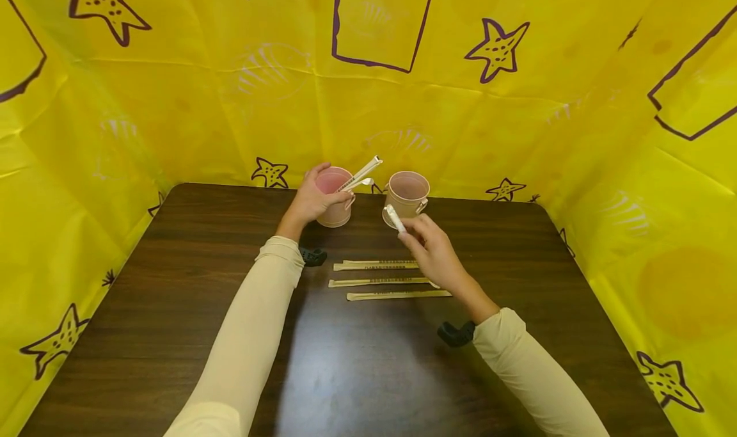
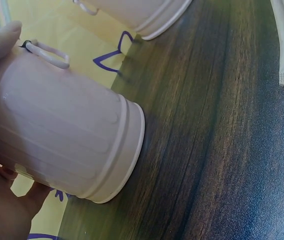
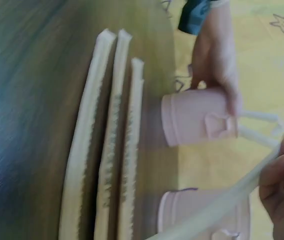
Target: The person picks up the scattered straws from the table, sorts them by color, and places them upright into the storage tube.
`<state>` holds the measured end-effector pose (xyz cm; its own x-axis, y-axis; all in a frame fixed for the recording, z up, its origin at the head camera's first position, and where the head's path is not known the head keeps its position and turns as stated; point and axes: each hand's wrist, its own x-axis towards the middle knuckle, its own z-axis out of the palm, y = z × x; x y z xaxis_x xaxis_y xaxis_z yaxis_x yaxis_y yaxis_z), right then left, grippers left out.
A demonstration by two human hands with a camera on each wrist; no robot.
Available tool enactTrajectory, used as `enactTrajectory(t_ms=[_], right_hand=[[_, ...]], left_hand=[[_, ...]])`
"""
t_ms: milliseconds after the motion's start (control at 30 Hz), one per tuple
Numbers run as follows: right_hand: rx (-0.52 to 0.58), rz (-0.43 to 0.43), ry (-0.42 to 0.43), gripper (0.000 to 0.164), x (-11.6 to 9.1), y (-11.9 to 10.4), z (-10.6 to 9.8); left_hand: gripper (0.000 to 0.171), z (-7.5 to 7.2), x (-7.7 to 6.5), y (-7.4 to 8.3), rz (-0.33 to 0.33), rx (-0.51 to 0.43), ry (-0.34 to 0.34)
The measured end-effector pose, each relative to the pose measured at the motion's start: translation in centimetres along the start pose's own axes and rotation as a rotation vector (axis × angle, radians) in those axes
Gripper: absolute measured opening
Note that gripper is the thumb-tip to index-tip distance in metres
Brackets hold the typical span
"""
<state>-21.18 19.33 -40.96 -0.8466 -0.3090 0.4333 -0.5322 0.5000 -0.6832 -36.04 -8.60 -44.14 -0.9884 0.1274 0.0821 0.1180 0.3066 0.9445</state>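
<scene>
My left hand (image 1: 311, 201) grips a pink bucket-shaped cup (image 1: 335, 217) with a small side handle; in the left wrist view the cup (image 2: 67, 120) has its base at the table. Two paper-wrapped straws (image 1: 364, 173) lean out of its mouth. A second pink cup (image 1: 406, 206) stands to its right. Just in front of that one, my right hand (image 1: 434, 248) pinches a wrapped straw (image 1: 395, 218). The right wrist view shows this straw (image 3: 212, 207) slanting across the second cup (image 3: 174, 215).
Several more wrapped straws (image 1: 374, 283) lie side by side on the dark wooden table (image 1: 230, 226), nearer me than the cups. A yellow patterned sheet (image 1: 230, 123) hangs behind the table and along both sides. Dark bands (image 1: 456, 334) show at both wrists.
</scene>
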Motion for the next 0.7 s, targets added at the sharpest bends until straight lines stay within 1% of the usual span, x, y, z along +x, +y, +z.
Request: enactTrajectory(t_ms=[133,233,400,567,700], right_hand=[[0.100,-0.041,0.139,0.017,0.6,-0.8,0.1],[0.195,-0.064,0.246,0.017,0.9,-1.4,0.3],[0.293,-0.068,0.408,0.018,1.4,-2.2,0.5],[0.364,-0.099,0.511,0.018,2.1,-2.9,0.3],[0.402,-0.131,0.546,0.019,2.8,-3.3,0.4]], left_hand=[[0.102,0.1,0.1,0.1,0.001,0.016,-0.003],[0.102,0.1,0.2,0.1,-0.005,0.021,-0.010],[0.102,0.0,-0.1,0.3,-0.016,0.024,-0.011],[0.101,0.0,-0.2,0.3,-0.014,0.037,-0.010],[0.101,-0.1,-0.1,0.2,-0.016,0.038,-0.014]])
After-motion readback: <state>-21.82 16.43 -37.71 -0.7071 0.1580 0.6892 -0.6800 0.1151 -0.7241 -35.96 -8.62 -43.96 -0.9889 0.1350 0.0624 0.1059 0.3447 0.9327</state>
